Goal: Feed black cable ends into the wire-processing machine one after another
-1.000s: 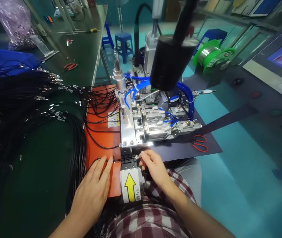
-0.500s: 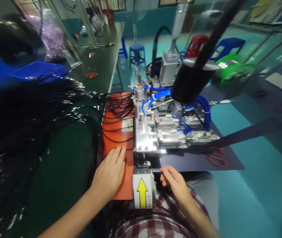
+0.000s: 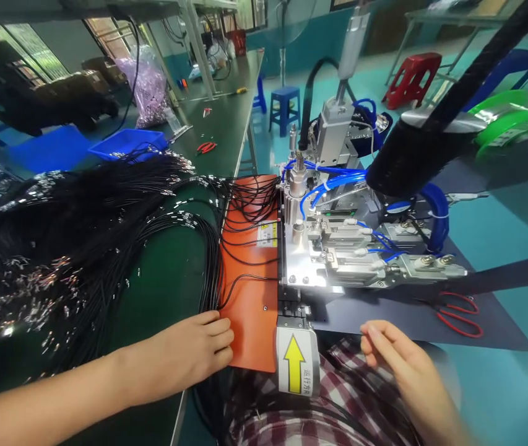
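My left hand lies at the near left edge of the orange plate, its fingers curled at the near end of a bundle of black cables. What those fingers hold, if anything, is hidden. Several black cables run across the plate into the metal machine. To the right of the yellow arrow label, my right hand hovers above my lap with thumb and fingertips pinched together; anything between them is too small to make out.
A big heap of black cables covers the green table at left. Behind it stand blue trays. Red-handled scissors lie right of the machine, and a black cylinder overhangs it. Stools stand farther back.
My left hand has moved off the plate's middle to its left edge, and its fingers have curled. The view has turned left. My right hand stays pinched, now farther from the machine's near end.
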Demonstrator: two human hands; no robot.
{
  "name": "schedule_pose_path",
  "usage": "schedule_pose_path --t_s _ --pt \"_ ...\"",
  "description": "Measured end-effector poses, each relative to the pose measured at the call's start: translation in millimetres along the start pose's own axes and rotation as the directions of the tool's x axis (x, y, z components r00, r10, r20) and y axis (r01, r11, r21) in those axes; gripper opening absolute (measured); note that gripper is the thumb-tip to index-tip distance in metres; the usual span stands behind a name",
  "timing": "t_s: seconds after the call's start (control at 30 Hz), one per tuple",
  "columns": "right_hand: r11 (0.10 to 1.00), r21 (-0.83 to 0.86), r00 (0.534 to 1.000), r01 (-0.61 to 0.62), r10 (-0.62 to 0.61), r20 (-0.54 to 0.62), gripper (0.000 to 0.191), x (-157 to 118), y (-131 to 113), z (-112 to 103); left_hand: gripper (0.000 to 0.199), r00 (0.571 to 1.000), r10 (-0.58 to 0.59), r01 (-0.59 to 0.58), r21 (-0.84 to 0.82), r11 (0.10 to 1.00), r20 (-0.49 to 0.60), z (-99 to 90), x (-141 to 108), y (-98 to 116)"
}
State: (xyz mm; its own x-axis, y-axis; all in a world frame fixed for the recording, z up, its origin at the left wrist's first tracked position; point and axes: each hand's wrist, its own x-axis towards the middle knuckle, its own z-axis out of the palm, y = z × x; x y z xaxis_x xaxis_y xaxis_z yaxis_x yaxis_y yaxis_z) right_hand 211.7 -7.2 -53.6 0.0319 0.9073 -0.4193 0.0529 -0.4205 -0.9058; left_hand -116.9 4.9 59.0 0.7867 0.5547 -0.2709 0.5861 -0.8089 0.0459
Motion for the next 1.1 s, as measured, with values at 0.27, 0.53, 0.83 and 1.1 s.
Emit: schedule_pose_path --t_s 0.27,0.53,0.83,1.1 --pt "0.991 -0.096 0.992 0.092 -0.099 -0.074 0.026 -18.6 -31.4 1.2 0.021 0.999 -0.016 -0.001 -0.524 0.852 -0.028 -15.8 14.3 -19.2" --pt "0.904 -0.064 0.873 0.422 -0.386 0.299 0.028 -35.9 -35.9 39.4 0.025 0.896 -0.168 -0.078 -0.517 0.853 -0.412 19.9 32.2 21.8" --pt "0.965 0.122 0.938 0.234 -0.257 0.231 0.008 -37.1 -36.2 42.9 0.018 0.917 -0.344 0.177 -0.568 0.804 -0.202 20.6 30.0 51.7" --pt "0.991 0.071 0.95 0.111 -0.127 0.284 0.006 -30.3 -46.2 64.8 0.017 0.933 -0.35 0.211 -0.914 0.346 0.083 12.5 62.3 62.6"
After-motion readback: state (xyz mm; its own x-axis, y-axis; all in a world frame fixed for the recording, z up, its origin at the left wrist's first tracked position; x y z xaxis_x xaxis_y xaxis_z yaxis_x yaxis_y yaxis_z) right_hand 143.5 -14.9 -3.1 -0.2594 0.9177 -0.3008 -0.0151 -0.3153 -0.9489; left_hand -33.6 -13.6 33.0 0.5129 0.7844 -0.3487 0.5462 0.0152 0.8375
